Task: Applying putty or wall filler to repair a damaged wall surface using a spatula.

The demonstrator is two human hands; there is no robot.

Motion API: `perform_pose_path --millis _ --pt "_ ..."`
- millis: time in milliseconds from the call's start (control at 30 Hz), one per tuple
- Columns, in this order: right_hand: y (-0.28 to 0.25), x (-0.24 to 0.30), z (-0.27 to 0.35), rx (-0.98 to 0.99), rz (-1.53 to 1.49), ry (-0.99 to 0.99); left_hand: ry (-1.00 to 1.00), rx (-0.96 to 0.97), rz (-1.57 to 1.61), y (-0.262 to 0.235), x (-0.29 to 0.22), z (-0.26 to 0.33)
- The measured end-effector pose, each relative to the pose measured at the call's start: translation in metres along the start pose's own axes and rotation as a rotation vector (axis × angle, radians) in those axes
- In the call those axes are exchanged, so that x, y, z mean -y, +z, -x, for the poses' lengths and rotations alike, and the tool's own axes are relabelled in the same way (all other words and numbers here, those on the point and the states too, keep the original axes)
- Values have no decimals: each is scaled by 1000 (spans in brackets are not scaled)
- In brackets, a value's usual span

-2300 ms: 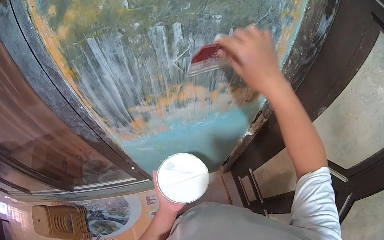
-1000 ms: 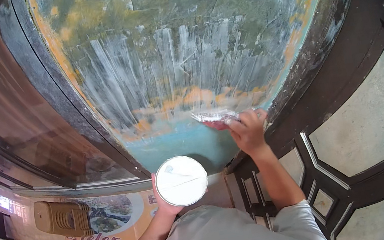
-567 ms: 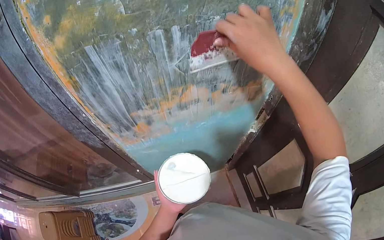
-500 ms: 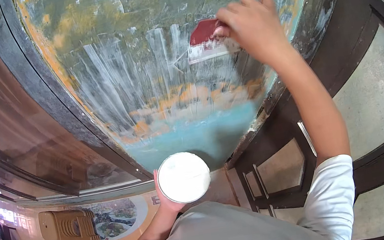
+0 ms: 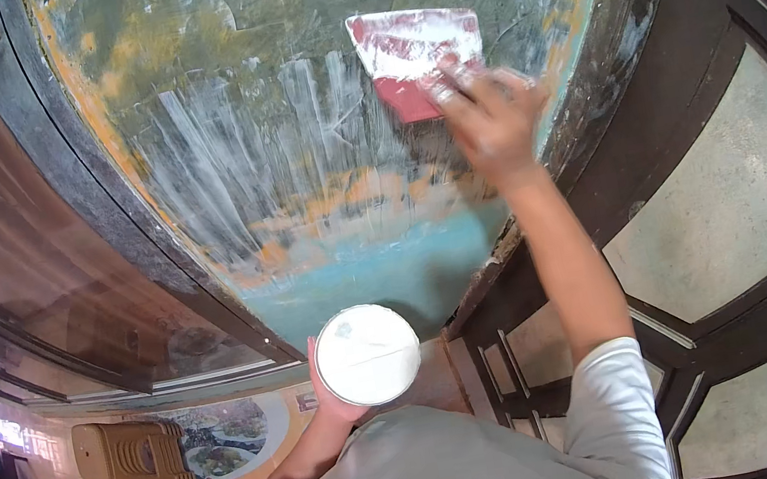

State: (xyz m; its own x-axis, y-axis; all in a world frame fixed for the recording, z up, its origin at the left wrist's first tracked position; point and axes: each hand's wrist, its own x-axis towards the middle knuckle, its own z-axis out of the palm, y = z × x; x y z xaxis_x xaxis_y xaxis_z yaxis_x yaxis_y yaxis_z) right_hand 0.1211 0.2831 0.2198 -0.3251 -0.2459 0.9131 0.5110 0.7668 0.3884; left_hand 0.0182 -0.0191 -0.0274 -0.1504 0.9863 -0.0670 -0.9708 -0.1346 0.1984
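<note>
A red flat scraper (image 5: 400,95), its broad end smeared with white putty, is pinched in my right hand (image 5: 490,120) in front of the painted wall (image 5: 291,174). White smudges cover the fingers of that hand. Whether the blade touches the wall is hard to make out. Low in front of my chest, my left hand (image 5: 334,395) is wrapped round a round tub (image 5: 367,355) filled with white putty, with a line across its surface. Pale streaks fan over the green, grey and orange paint left of the scraper.
Dark wooden panelling with pale panes (image 5: 726,223) stands to the right. Glass in a dark frame (image 5: 60,243) runs along the left. A stack of brown plastic stools (image 5: 130,454) stands at lower left, beside a printed banner (image 5: 227,453).
My right hand has dropped and shifted slightly left, and the scraper has turned so its putty-covered end now points up. The left hand and tub have stayed in place.
</note>
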Motion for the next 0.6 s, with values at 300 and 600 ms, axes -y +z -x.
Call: perform_pose_path --millis 300,600 --pt "33 17 37 18 29 28 0 -9 -8 13 -1 4" --pt "-20 34 70 151 -100 53 4 -6 49 19 1 7"
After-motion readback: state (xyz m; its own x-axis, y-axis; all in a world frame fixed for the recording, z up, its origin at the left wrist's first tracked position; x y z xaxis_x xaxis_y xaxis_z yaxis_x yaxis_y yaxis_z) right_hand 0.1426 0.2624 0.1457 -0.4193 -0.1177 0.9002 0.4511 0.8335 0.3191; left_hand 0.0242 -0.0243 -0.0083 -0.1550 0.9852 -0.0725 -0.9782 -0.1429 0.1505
